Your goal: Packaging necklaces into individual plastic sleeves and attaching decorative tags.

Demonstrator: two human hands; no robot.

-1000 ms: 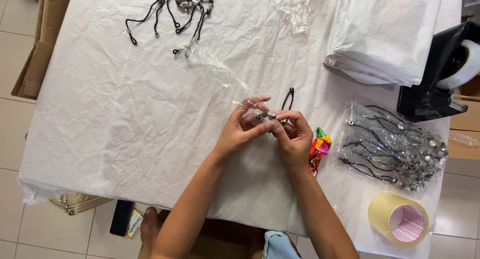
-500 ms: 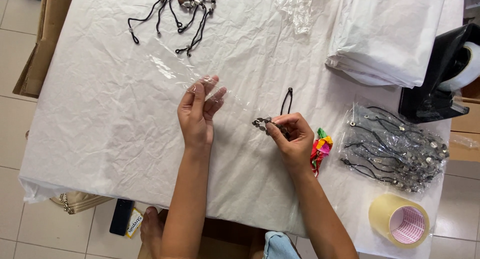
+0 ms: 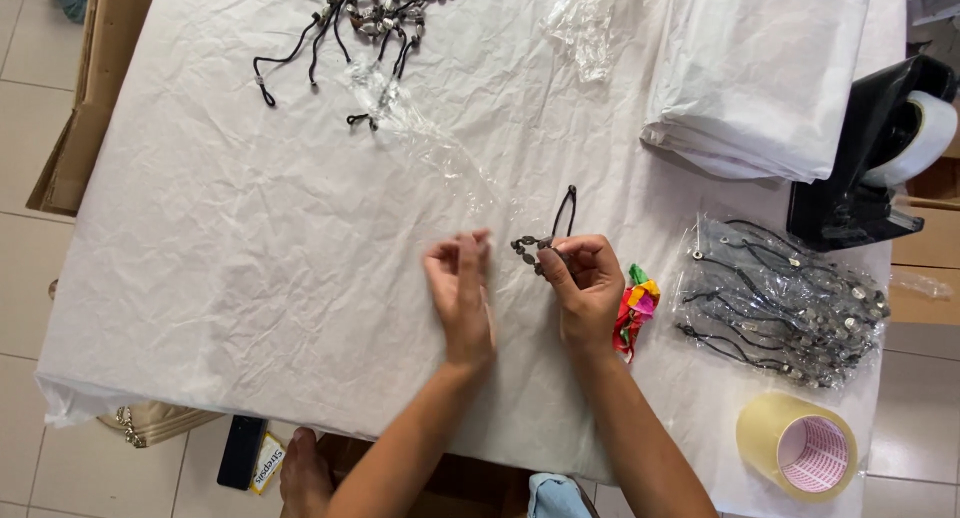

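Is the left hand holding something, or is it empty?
Empty: left hand is open beside the beaded cord, which the right hand pinches.

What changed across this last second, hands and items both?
The left hand, pinching the beaded black cord bracelet together with the right hand a second ago, let go, swung left with a clear plastic sleeve, and is now back close beside the right, fingers upright. The right hand kept its grip. The bagged bracelets, tape roll and loose cord pile stayed put.
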